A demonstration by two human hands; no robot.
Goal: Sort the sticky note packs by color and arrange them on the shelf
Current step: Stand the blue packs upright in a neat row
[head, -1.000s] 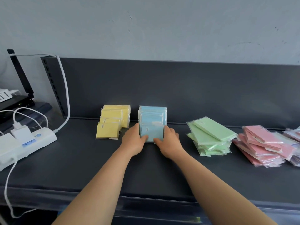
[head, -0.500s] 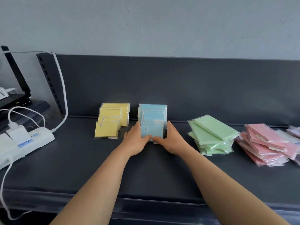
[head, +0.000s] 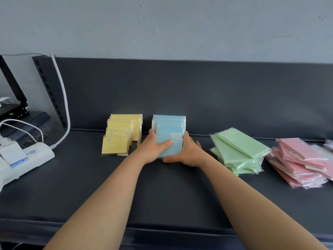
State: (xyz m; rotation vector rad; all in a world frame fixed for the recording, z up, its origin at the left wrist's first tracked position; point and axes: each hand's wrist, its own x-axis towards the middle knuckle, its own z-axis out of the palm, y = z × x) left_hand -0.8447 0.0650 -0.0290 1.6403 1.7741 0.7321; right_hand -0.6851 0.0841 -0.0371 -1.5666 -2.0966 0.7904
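Blue packs (head: 169,124) upright, row front-to-back (faces forward) | left hand (head: 153,148), right hand (head: 191,152) clasp sides

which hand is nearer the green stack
Right. The right hand grips the blue packs on their right, toward the green stack; the left hand grips their left, farther away.

The dark shelf (head: 162,195) carries, left to right, a white power strip (head: 36,157), yellow packs (head: 122,134) and blue packs (head: 170,127) standing in rows, then green packs (head: 237,150) and pink packs (head: 299,163) in loose flat piles.
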